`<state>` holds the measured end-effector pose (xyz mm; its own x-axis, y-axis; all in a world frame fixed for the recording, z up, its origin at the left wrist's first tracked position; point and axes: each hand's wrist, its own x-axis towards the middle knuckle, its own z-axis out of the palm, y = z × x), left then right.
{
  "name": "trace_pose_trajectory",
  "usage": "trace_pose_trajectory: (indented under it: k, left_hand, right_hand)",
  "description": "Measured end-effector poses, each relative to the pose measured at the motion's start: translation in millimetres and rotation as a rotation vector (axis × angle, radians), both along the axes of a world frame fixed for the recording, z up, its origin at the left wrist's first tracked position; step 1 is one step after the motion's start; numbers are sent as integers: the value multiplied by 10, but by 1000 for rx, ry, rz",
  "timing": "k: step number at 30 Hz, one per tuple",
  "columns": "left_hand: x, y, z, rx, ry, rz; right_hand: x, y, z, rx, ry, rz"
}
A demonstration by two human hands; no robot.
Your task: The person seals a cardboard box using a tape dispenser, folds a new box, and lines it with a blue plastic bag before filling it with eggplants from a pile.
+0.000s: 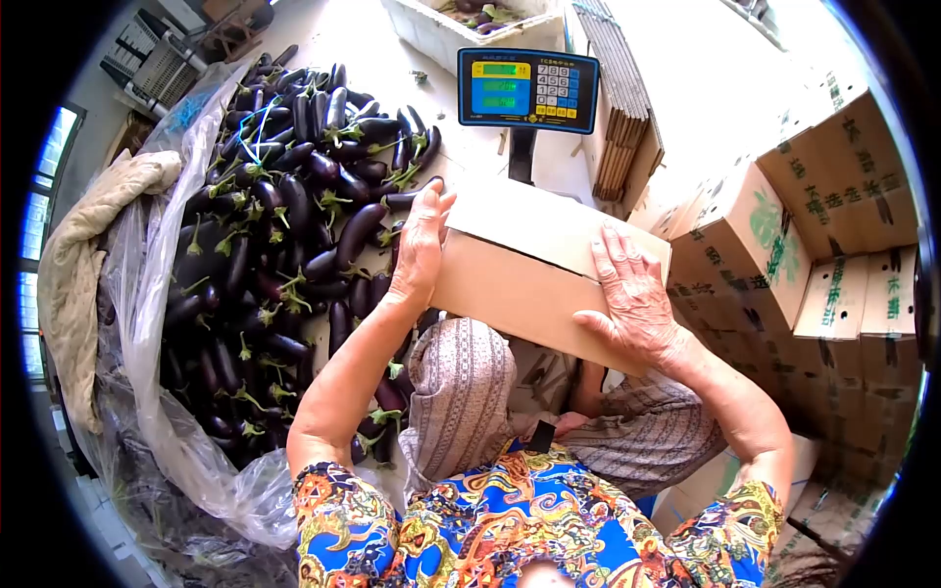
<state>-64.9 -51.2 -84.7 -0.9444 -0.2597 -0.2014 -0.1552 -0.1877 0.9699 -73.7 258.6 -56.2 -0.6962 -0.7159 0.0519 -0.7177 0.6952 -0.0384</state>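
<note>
A closed cardboard box (520, 284) sits in front of me, its top flaps meeting along a narrow dark seam. Against the box's left end lies my left hand (423, 245), its fingers stretched upward along the edge. My right hand (632, 299) rests flat on the right part of the top, fingers spread across the flaps and thumb pointing left. Just beyond the box stands a scale display (529, 90) with lit green readouts and a keypad. Whatever supports the box is mostly hidden beneath it.
A large heap of eggplants (294, 216) covers the floor at left, bordered by plastic sheeting (157, 333). Printed cartons (745, 245) are stacked at right. Flattened cardboard (622, 108) stands behind the scale, near a white foam box (421, 31). My bent legs are below the box.
</note>
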Motion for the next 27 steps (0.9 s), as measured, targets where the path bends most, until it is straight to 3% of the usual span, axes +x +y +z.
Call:
trace_pose_trajectory:
  k: [4,7,8,19,21,24,27]
  left_hand:
    - [-311,-110,52,-48,77,-235]
    - [-475,-86,78,-281,86,-440]
    - [-531,-112,-131,-483,256,-416]
    - [-445,-36,44,-722,265,-315]
    - [-432,-35,70,-748,271,-302]
    - [-426,-33,73,-683,238,-308]
    - [-419,6,75,-748,271,-274]
  right_hand:
    - [-31,1,7,-29,30,42]
    - [-58,-11,34,-30,13,79]
    - [-71,-16,51,-50,7,89]
    - [-163,-48,41,-229,-46,61]
    - [-225,42,-28,-299,62,-56]
    - [-445,227,-45,-316,14,-371]
    - [-486,269,-212,-531,-229,-437]
